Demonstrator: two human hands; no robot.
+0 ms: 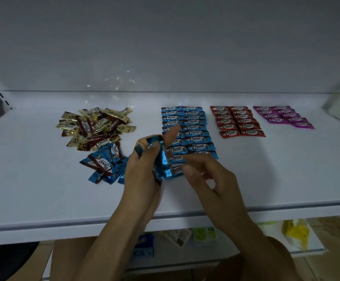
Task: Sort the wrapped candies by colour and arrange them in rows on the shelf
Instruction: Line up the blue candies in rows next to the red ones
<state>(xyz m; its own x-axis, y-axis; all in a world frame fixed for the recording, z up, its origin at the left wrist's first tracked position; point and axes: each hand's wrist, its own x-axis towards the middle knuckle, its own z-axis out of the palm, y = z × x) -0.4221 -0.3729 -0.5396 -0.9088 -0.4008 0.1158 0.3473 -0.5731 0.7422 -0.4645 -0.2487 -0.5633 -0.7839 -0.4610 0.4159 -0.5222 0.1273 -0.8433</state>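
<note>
Nearest, the left hand (142, 177) has thumb and fingers curled round a blue candy (161, 157), held just above the shelf (43, 189), perhaps with more stacked behind it; the right hand (211, 179) hovers just beside it with fingers loosely curled, and I cannot tell whether it pinches anything. The held candy's long axis runs near to far, its far end leaning left; it likely needs a quarter turn to match the rows. It should be light, its foil slick and crinkly, so pinch the crimped ends or long edges. Left lies a loose blue pile (106, 165); beyond the hands, the blue rows (193, 126) lie with long axes left to right; farther left, a gold pile (96, 126); right, red rows (238, 121) and purple rows (282, 116).
</note>
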